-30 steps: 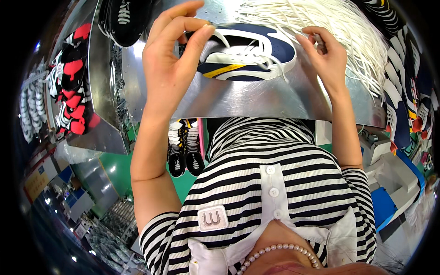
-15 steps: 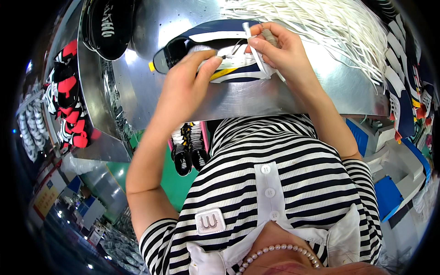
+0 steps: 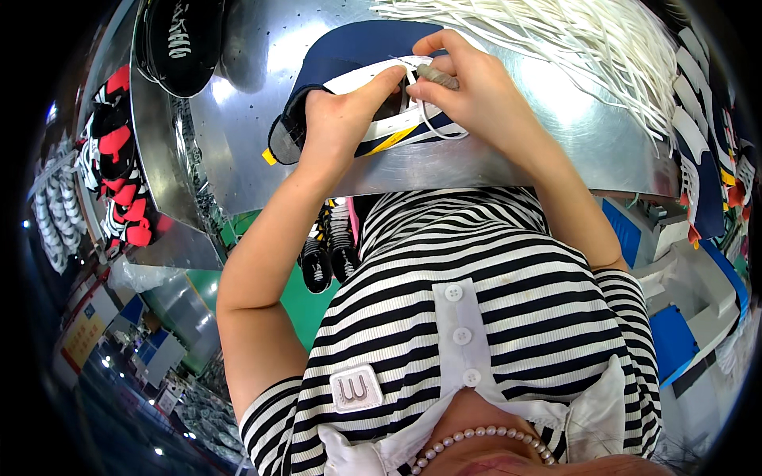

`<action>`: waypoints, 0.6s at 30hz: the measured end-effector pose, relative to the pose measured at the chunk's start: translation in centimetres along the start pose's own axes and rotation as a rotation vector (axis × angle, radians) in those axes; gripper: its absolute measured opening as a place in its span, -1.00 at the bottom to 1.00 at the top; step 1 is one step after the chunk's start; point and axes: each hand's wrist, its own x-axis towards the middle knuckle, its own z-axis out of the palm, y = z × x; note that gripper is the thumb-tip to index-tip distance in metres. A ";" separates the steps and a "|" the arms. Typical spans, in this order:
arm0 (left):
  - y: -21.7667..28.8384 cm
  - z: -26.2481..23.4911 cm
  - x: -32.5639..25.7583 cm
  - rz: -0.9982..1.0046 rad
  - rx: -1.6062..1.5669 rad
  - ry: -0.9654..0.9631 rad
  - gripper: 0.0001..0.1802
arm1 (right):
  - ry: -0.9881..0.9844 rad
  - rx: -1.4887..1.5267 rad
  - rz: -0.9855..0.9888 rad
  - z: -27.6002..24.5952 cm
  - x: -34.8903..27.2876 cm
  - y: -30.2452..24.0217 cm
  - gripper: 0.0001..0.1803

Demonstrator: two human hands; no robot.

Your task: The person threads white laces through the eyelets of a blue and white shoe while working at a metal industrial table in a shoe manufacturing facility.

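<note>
A navy shoe upper [image 3: 357, 44] with white eyelet strips and a yellow stripe lies on the metal table in front of me. My left hand [image 3: 337, 119] grips its opening, the fingers inside and the thumb along the white strip. At the eyelets my right hand [image 3: 468, 91] pinches a white shoelace [image 3: 429, 125], which hangs in a small loop over the near side of the upper. One finger of that hand wears a beige wrap [image 3: 438, 76]. The lace's tip is hidden by the fingers.
A heap of white shoelaces [image 3: 556, 40] covers the table's far right. Black shoes [image 3: 178, 47] stand at the far left. Navy and white uppers [image 3: 698, 174] hang along the right edge; red and black shoe parts [image 3: 119, 159] are left of the metal table [image 3: 270, 174].
The upper has turned and opened wider, showing more navy. My left hand has moved into its opening. My right hand has shifted slightly left, drawing the lace down to a small loop.
</note>
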 end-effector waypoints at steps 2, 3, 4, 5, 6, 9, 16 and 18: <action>-0.2 0.0 -0.3 0.019 -0.001 0.017 -0.72 | 0.030 0.006 -0.046 -0.3 -0.9 -0.5 -0.60; -0.4 -0.1 -0.2 0.047 0.018 0.027 -0.72 | 0.102 0.072 -0.120 -0.1 -1.1 -0.1 -0.68; -0.6 -0.2 0.0 0.076 0.034 0.033 -0.72 | 0.095 0.032 -0.123 -0.5 -1.2 -0.2 -0.71; -0.9 -0.3 0.1 0.105 0.050 0.040 -0.72 | 0.087 -0.007 -0.126 -1.1 -1.2 -0.5 -0.73; -1.0 -0.4 0.0 0.093 0.055 0.033 -0.72 | 0.078 -0.047 -0.129 -1.4 -1.2 -0.7 -0.75; -0.6 -0.2 0.1 0.092 0.057 0.013 -0.74 | 0.091 -0.027 -0.163 -1.3 -0.4 0.5 -0.79; -0.9 -0.6 0.1 0.105 0.054 -0.059 -0.70 | 0.164 0.127 -0.015 0.4 -0.7 0.9 -0.70; -1.0 -0.8 0.0 0.106 0.042 -0.064 -0.71 | 0.131 0.100 0.006 0.4 -0.9 0.2 -0.67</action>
